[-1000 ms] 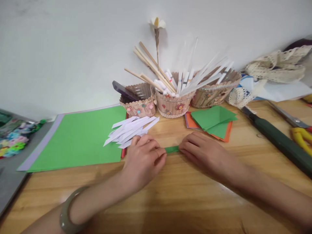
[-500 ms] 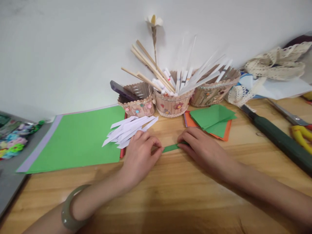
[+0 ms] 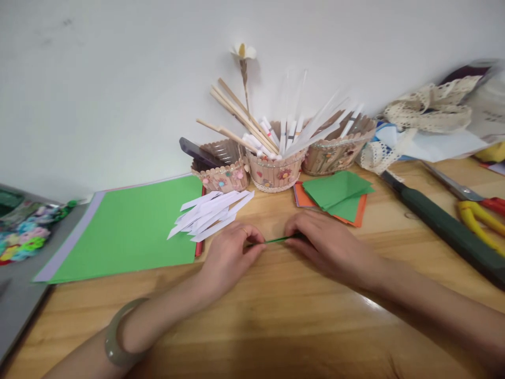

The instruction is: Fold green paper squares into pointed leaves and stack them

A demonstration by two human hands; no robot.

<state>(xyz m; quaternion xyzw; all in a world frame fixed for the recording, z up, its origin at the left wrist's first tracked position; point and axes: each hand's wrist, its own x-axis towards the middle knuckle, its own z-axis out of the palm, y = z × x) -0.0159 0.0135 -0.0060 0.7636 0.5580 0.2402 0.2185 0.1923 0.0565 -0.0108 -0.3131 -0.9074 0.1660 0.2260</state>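
Between my two hands a narrow green paper strip (image 3: pixel 276 240) is held level just above the wooden table, seen nearly edge-on as a thin line. My left hand (image 3: pixel 232 251) pinches its left end between thumb and fingers. At the other end my right hand (image 3: pixel 321 239) is closed on the strip, with part of it hidden under the fingers. A pile of white paper strips (image 3: pixel 215 213) lies just beyond my left hand. Green paper pieces (image 3: pixel 335 190) on top of orange paper (image 3: pixel 360 213) lie behind my right hand.
Large green sheets (image 3: pixel 130 231) cover the table's left side. Decorated stick baskets (image 3: pixel 278 173) with markers and wooden sticks stand along the wall. At right lie a dark green long-handled tool (image 3: pixel 437 223), yellow-handled scissors (image 3: pixel 475 216) and lace ribbon (image 3: pixel 430 108).
The green strip has turned from showing its flat face to showing its thin edge. Both hands keep their grip, and the view has shifted slightly.
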